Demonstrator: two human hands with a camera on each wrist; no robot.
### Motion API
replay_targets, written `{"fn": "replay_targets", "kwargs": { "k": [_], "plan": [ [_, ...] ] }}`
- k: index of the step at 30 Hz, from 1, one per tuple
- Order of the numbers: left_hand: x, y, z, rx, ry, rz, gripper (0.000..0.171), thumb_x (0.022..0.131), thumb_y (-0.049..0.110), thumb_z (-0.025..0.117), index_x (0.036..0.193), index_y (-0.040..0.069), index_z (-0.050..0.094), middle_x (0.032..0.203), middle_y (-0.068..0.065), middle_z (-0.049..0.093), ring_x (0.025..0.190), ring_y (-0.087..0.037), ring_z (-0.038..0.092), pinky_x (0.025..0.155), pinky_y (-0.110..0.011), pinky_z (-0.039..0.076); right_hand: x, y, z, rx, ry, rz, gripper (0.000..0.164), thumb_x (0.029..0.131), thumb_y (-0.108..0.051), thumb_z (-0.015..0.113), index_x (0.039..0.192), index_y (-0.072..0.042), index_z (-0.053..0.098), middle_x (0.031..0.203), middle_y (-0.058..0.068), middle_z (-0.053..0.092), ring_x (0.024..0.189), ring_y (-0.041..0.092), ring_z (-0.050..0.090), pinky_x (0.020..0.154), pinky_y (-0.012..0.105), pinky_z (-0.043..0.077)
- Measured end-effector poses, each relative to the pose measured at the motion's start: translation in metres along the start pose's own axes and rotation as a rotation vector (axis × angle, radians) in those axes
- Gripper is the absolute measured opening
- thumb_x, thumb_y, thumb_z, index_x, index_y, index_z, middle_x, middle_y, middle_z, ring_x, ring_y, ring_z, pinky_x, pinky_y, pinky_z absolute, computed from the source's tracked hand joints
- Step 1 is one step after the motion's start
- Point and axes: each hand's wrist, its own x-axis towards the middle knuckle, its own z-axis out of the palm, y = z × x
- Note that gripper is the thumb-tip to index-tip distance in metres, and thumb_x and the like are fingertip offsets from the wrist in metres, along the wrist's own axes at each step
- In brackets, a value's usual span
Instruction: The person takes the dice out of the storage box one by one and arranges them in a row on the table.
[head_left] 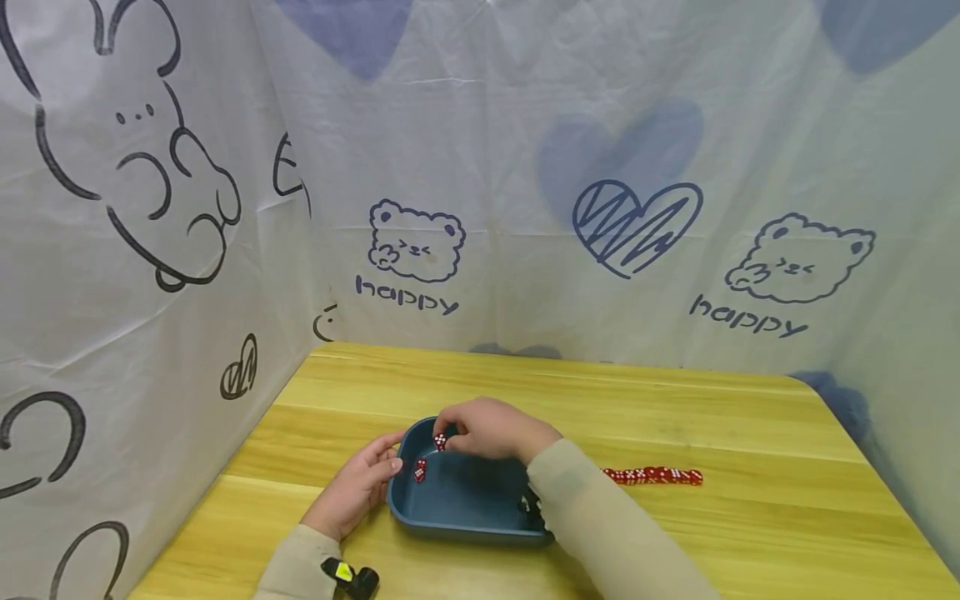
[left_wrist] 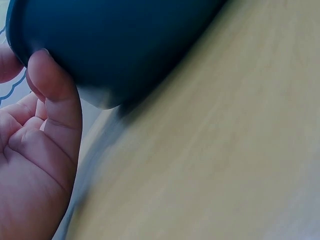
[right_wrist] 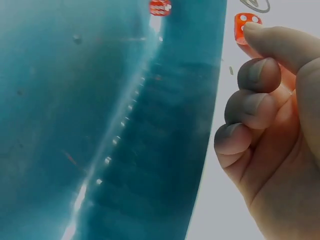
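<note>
A dark blue tray point(head_left: 465, 500) with rounded corners rests on the table. My left hand point(head_left: 365, 483) grips its left rim, thumb on the near side and fingers beyond, as the left wrist view also shows at the tray wall point(left_wrist: 115, 45). Over the tray's far left part, my right hand point(head_left: 491, 429) pinches a red die point(right_wrist: 246, 24) with white dots between thumb and forefinger; its other fingers are curled in. Red dice point(head_left: 420, 471) lie inside the tray near its left wall. My right forearm covers part of the tray's right end.
A row of several red dice point(head_left: 652, 476) lies on the wooden table point(head_left: 750, 533) to the right, its left end hidden behind my right sleeve. White printed sheets point(head_left: 510, 167) hang behind the table and at its sides.
</note>
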Motion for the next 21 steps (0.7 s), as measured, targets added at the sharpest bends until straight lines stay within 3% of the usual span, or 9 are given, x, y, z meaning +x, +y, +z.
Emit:
{"fn": "replay_targets", "kwargs": {
  "k": [11, 21],
  "plan": [
    [0.000, 0.000, 0.001, 0.001, 0.007, 0.004, 0.057, 0.104, 0.012, 0.055, 0.154, -0.002, 0.031, 0.112, -0.014, 0.054, 0.096, -0.021, 0.060, 0.080, -0.031, 0.057, -0.013, 0.004, -0.021, -0.012, 0.039, -0.001, 0.018, 0.098, -0.027, 0.067, 0.116, -0.028, 0.071, 0.098, -0.014, 0.065, 0.084, 0.011, 0.058, 0.079, 0.029, 0.050],
    [0.000, -0.001, 0.000, 0.004, -0.021, 0.021, 0.058, 0.103, 0.010, 0.054, 0.154, -0.004, 0.029, 0.112, -0.016, 0.054, 0.094, -0.020, 0.061, 0.078, -0.030, 0.057, -0.039, 0.017, -0.036, -0.023, 0.096, -0.006, 0.019, 0.098, -0.027, 0.066, 0.117, -0.028, 0.071, 0.081, -0.011, 0.058, 0.072, 0.012, 0.054, 0.064, 0.029, 0.047]
  ]
}}
